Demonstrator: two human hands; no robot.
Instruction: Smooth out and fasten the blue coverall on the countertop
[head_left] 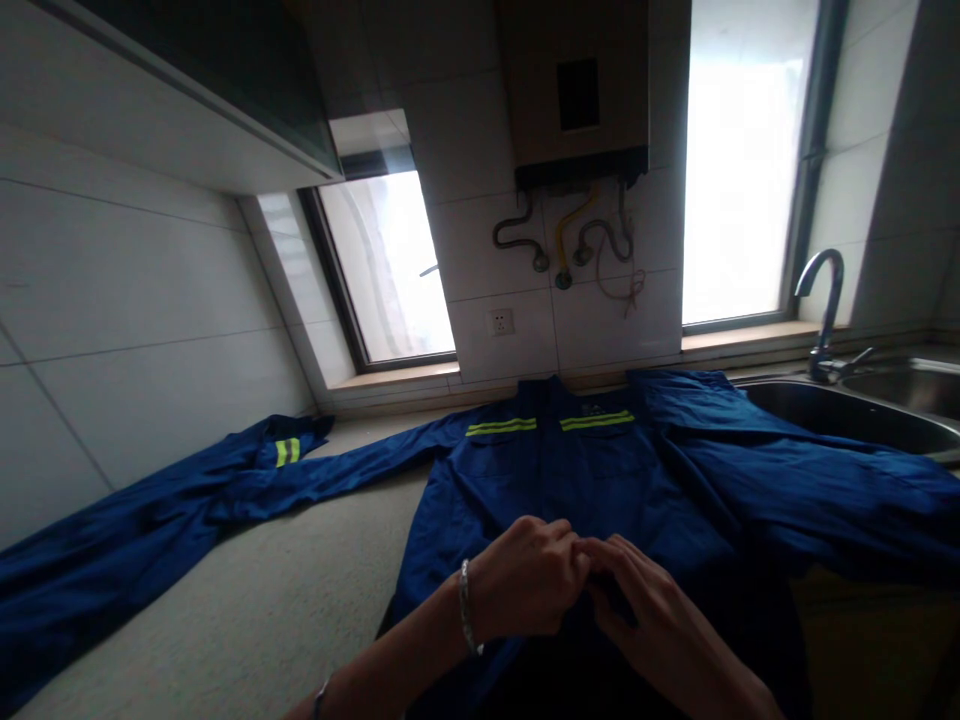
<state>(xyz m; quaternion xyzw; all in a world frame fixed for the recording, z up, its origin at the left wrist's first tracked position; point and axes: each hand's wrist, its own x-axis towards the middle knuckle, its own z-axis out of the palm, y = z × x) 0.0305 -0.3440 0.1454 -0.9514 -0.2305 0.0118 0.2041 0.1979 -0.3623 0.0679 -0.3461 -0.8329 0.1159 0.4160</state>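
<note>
I count one blue jacket (600, 470), one pair of blue trousers (135, 520), two windows (390, 270), one faucet (823, 310), one sink (847, 415), one wall socket (500, 322), two hands (525, 580).

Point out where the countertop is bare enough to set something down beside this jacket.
The countertop is bare between the jacket's body and its outstretched sleeve; another strip runs behind that sleeve to the window sill. The middle is crowded: both hands, left and right, pinch the jacket front, whose other sleeve drapes toward the sink.

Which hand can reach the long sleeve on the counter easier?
Probably the left hand: the stretched-out sleeve of the blue jacket lies on its side; the right hand would cross over.
</note>
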